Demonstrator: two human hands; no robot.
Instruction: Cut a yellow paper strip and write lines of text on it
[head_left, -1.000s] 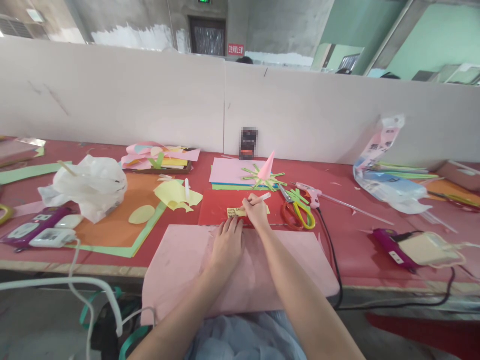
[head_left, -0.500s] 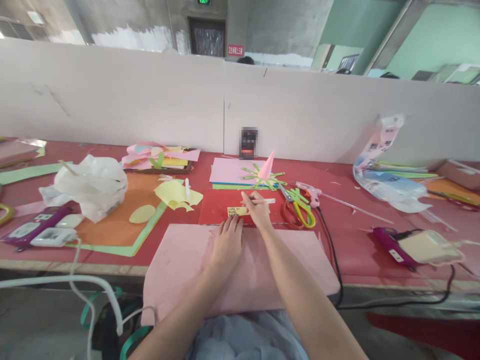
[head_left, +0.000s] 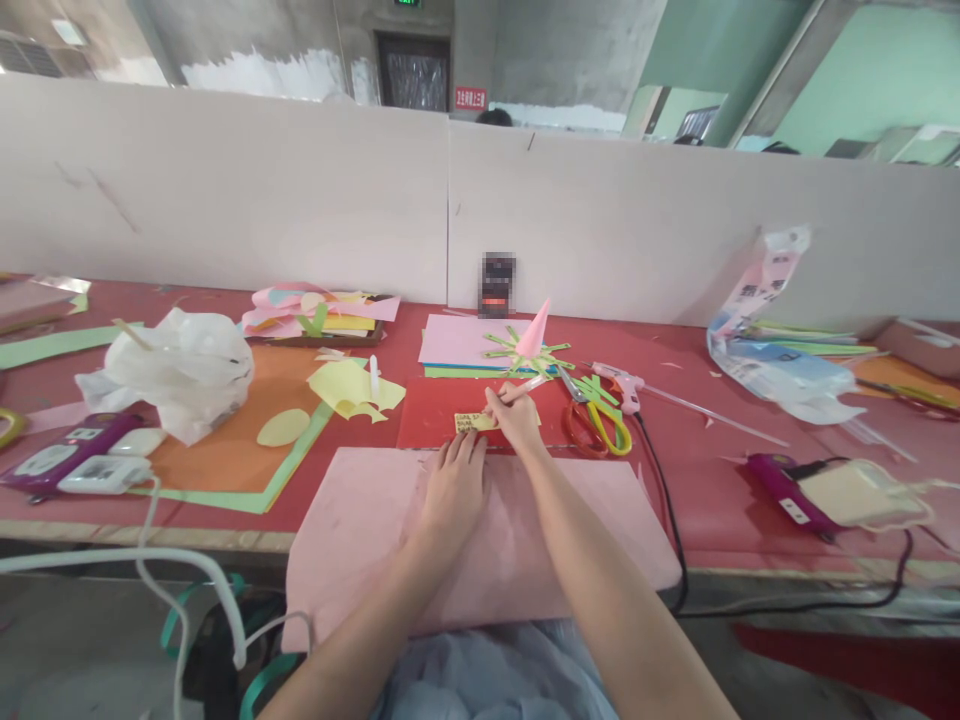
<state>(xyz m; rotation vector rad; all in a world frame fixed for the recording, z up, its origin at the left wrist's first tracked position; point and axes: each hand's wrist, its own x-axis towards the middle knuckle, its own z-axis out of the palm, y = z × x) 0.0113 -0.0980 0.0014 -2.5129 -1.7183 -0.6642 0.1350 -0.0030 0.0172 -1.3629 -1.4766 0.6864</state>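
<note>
A yellow paper slip [head_left: 466, 421], its left part bearing dark writing, is lying on a red sheet [head_left: 424, 412] toward the front edge of the desk [head_left: 697, 415]. The right hand [head_left: 516, 416] is resting over the slip's right part, wrist angled inward, fingers closing around a white pen [head_left: 529, 387] whose barrel is slanting toward the desk's back edge; its tip is hard to make out. The left hand [head_left: 456, 482] is lying flat, palm down, fingers extended and gripping nothing, their tips reaching the slip's near side. A pink sheet [head_left: 352, 545] is spreading beneath both forearms and overhanging the front edge. Scissors [head_left: 609, 430] are lying just right of the red sheet's middle, and a pink cone [head_left: 535, 335] is standing farther toward the back edge.
</note>
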